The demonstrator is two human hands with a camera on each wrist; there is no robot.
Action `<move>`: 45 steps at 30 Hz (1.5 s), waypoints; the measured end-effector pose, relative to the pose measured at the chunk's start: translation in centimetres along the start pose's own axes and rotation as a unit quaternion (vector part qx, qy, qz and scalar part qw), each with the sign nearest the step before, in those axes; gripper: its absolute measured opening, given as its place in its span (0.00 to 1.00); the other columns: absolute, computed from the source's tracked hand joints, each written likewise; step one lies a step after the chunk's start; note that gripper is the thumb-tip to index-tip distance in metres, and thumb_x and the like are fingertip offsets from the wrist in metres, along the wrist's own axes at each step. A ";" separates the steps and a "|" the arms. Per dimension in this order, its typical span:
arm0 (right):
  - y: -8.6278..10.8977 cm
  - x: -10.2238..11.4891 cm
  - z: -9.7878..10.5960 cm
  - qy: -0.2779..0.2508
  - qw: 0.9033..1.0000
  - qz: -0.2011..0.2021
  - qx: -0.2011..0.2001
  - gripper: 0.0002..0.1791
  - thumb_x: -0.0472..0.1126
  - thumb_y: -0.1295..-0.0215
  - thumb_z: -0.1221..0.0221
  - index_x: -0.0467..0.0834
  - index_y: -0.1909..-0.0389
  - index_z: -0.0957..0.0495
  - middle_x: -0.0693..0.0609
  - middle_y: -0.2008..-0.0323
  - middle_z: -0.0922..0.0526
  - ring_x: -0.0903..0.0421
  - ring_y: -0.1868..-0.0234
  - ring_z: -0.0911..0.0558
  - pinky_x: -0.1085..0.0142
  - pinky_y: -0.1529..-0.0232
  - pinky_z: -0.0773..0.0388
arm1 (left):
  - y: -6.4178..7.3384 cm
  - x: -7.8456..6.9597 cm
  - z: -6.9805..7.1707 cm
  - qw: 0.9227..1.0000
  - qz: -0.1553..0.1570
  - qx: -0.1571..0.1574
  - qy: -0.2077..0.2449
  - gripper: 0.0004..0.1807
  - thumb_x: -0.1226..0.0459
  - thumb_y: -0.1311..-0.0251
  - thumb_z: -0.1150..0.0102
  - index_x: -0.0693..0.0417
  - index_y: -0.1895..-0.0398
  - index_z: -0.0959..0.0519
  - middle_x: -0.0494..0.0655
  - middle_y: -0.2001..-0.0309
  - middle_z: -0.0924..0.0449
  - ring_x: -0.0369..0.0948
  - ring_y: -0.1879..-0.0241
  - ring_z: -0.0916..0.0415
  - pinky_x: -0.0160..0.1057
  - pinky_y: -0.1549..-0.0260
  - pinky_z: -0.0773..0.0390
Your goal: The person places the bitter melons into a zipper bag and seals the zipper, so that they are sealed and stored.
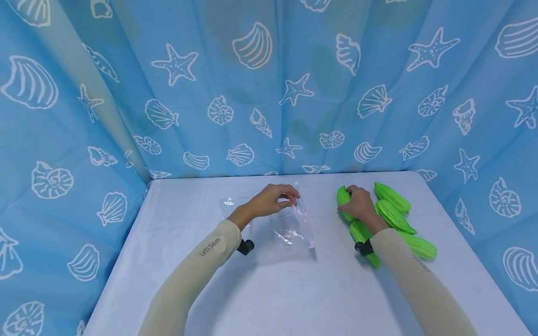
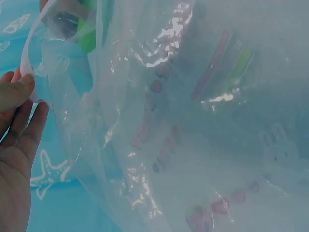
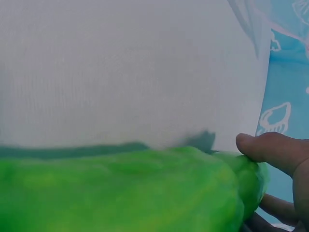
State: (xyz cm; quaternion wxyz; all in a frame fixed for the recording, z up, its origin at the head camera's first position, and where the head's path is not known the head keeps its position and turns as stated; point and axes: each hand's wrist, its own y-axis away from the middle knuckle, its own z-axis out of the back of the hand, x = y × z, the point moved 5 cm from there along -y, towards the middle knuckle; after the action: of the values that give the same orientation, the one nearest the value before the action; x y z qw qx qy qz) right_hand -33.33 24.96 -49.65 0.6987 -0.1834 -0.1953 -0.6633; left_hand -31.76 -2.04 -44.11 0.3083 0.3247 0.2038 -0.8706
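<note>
The two hands are well apart over the white-covered bench (image 1: 315,298). The left hand (image 1: 271,199) pinches the pinkish rim of a clear plastic bag (image 1: 289,233) between thumb and fingers. The bag lies around the middle of the bench, towards its far edge, with the rim side facing the right edge; the left wrist view shows small red and green marks on or through the film.

The right hand (image 1: 360,205) grips a green gourd (image 1: 343,197), its thumb on one side and fingers on the other. This gourd is right of the bag and apart from it, near the far edge.

Four more gourds lie towards the far right corner and right edge. A second gourd (image 1: 365,242) is partly hidden below the right wrist; a third gourd (image 1: 392,198) is farthest back; a fourth gourd (image 1: 395,216) lies just in front of that one; a fifth gourd (image 1: 420,246) is nearest the right edge, partly covered by the right sleeve (image 1: 420,280). A blue curtain (image 1: 252,88) with white shells and starfish hangs behind the far edge.
</note>
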 end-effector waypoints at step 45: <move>4.7 7.5 -5.2 -0.375 0.906 -0.078 0.183 0.35 0.50 0.37 0.35 0.33 0.37 0.32 0.39 0.40 0.27 0.47 0.46 0.22 0.56 0.46 0.22 | -0.8 -1.1 -0.2 0.997 -0.019 -0.013 0.074 0.16 0.75 0.39 0.39 0.57 0.49 0.22 0.40 0.59 0.19 0.35 0.50 0.25 0.40 0.44 0.26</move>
State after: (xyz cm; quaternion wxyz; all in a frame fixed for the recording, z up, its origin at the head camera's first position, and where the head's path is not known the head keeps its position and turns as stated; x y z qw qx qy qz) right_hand -28.16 16.14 -50.23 0.5415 -0.2719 -0.5741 -0.5507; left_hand -31.58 -0.90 -43.37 0.2797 0.3807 0.2433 -0.8471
